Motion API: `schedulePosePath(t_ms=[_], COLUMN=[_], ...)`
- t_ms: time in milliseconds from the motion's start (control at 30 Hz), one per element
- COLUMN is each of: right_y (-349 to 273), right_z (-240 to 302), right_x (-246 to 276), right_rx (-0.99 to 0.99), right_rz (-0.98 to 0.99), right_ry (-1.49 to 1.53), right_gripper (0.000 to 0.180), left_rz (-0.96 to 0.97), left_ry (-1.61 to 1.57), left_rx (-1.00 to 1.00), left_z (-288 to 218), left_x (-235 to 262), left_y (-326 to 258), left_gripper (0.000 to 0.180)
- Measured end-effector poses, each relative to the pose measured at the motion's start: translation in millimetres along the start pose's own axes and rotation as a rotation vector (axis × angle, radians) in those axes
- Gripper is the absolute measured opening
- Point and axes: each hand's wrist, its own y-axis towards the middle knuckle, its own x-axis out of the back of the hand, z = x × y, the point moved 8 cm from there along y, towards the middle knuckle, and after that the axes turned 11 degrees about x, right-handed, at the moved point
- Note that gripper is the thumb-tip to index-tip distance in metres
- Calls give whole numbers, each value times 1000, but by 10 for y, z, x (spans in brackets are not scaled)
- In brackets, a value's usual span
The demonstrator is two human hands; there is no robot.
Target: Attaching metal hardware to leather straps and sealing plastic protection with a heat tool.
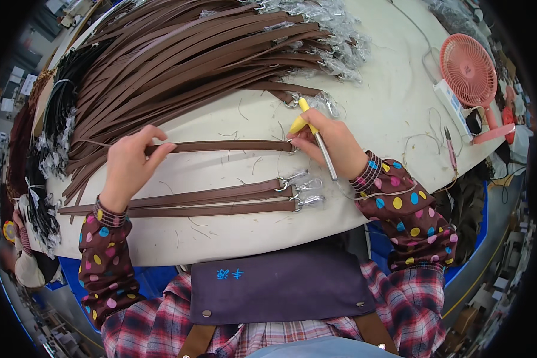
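Note:
A brown strap (232, 146) lies stretched across the white table in front of me. My left hand (131, 161) pinches it toward its left end, between thumb and forefinger. My right hand (331, 140) is closed around a yellow and silver pen-shaped tool (323, 152), held slantwise with a thin cord trailing from its lower end. The right fingertips also touch the strap's metal ring end, partly hiding it. A yellow piece (298, 124) shows at those fingers; what it is I cannot tell. Nearer me, several similar straps (221, 206) with plastic-wrapped metal clips lie side by side.
A large heap of brown straps (191, 65) with plastic-wrapped clips (340, 42) covers the far left and middle. Black straps (59, 101) hang at the left edge. A pink fan (468, 68), a white power strip (452, 107) and a pink corded pen tool (450, 149) are at right. Thread scraps dot the table.

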Motion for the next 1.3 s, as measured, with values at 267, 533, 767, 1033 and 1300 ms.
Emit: schedulePosePath(t_ms=[267,533,767,1033,1300], right_y=[54,60,69,50,58], right_z=[140,191,268,305,292], right_x=[-65,-43,-37,-84,-141], right_rx=[122,204,290,324,342], right_rz=[11,-1,-37,15,63], right_ry=[-80,-82,-227,-371,-347], right_gripper=[17,19,19,23,20], left_rz=[-205,-448,-4,-228,-671], left_ry=[-69,421,600,704,902], left_rx=[129,22,181,140,11], left_z=[738,736,995,817,423], left_x=[1046,1525,653,1128,1766], left_y=[-329,-614,-488,-449,-716], left_gripper=[14,18,27,30,25])
